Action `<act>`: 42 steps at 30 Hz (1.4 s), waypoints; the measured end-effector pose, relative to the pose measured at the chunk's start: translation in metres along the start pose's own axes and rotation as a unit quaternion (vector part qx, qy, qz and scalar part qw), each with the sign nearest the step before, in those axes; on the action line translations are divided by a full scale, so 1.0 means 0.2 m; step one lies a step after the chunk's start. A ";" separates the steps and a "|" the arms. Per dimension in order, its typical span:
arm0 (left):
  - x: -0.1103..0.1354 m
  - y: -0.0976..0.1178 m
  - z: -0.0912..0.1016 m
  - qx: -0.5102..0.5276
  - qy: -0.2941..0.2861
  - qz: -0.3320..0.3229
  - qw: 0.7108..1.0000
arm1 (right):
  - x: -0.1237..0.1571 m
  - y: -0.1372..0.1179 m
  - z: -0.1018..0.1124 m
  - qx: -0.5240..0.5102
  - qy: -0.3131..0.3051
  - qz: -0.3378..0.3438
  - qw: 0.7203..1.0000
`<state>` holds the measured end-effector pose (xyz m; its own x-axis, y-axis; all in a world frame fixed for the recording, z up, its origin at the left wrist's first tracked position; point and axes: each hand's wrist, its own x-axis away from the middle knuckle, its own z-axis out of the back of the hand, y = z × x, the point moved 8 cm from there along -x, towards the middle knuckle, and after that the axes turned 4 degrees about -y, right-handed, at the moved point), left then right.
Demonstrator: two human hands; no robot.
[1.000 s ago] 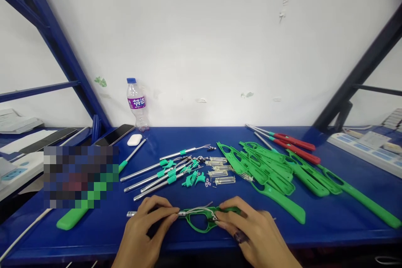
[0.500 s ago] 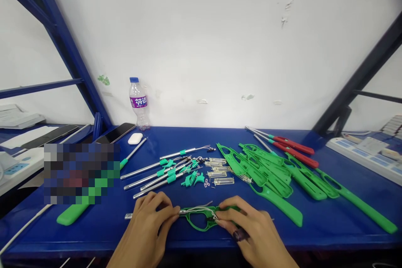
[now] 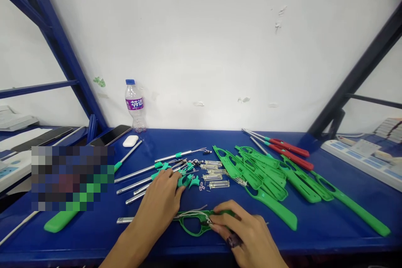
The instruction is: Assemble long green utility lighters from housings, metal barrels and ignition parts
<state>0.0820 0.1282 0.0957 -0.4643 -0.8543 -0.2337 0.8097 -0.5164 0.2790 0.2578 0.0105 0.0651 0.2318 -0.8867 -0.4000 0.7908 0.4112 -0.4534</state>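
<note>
The work looked to be at an early stage. Only one green plastic handle shell (image 3: 194, 225) lay at the near edge of the blue desk (image 3: 314, 228), with a silver metal tube (image 3: 125, 220) sticking out of its left end and thin white wires (image 3: 194, 212) looped over its open frame, so this unit seemed only partly fitted. The right hand (image 3: 245, 234) held the shell's right part down, its fingers (image 3: 220, 221) pinching the green plastic. The left hand (image 3: 160, 205) reached farther over the desk, palm down, its fingers (image 3: 176, 181) stretched out close together and touching the small teal trigger pieces (image 3: 190, 181); whether they had closed on one could not be told. Much seemed left to do: a row of silver tubes with teal collars (image 3: 141, 172) waited just left of those pieces, small clear plastic cartridges (image 3: 216, 174) lay just right of them, and a heap of empty green shells (image 3: 260, 171) lay to the right. Two long red-handled tools (image 3: 290, 149) lay at the far right, and a long green-handled one (image 3: 59, 222) at the near left looked complete. The only writing was on the purple label of a clear water bottle with a blue cap (image 3: 134, 104) against the far wall: two white Chinese characters, too small to read surely. A dark phone (image 3: 111, 134) and a white earbud case (image 3: 130, 140) beside it showed no legible marks.
</note>
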 end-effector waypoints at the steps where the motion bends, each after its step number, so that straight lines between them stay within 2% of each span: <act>1: 0.02 -0.01 0.02 0.003 0.008 0.005 1.000 | 0.00 0.00 0.00 0.001 -0.001 0.000 1.000; 5: 0.11 -0.04 0.10 0.032 0.044 0.019 0.998 | -0.01 -0.01 0.02 -0.006 -0.016 -0.016 1.000; 9: 0.19 -0.04 0.15 0.083 0.043 0.017 0.995 | -0.01 -0.02 0.02 0.000 -0.032 -0.035 0.999; 14: 0.29 0.03 0.11 0.245 -0.012 0.004 0.969 | -0.01 -0.04 0.03 0.018 -0.030 -0.039 0.999; 16: 0.34 0.09 0.10 0.264 -0.005 -0.023 0.964 | -0.01 -0.05 0.03 0.025 -0.027 -0.036 0.999; 20: 0.42 0.15 0.08 0.196 0.042 -0.067 0.977 | -0.01 -0.06 0.03 0.028 -0.027 -0.032 0.999; 25: 0.46 0.12 0.09 0.108 0.055 -0.099 0.988 | -0.01 -0.04 0.03 0.008 -0.021 -0.036 0.999; 30: 0.47 0.10 0.14 0.126 0.092 -0.089 0.984 | 0.00 -0.03 0.01 0.004 -0.026 -0.037 0.999; 33: 0.46 0.11 0.12 0.146 0.081 -0.088 0.982 | 0.00 -0.04 0.02 0.005 -0.018 -0.028 0.999; 37: 0.45 0.09 0.08 0.114 0.067 -0.096 0.987 | 0.00 -0.04 0.02 0.006 -0.003 -0.007 1.000; 42: 0.44 0.10 0.05 0.076 0.036 -0.116 0.990 | 0.00 -0.02 -0.01 0.018 -0.021 0.004 1.000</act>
<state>0.0539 0.0430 0.0894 -0.6005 -0.7082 -0.3713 0.6188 -0.7056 0.3451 0.2540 0.0091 0.0651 0.2610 -0.8920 -0.3691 0.8083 0.4110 -0.4216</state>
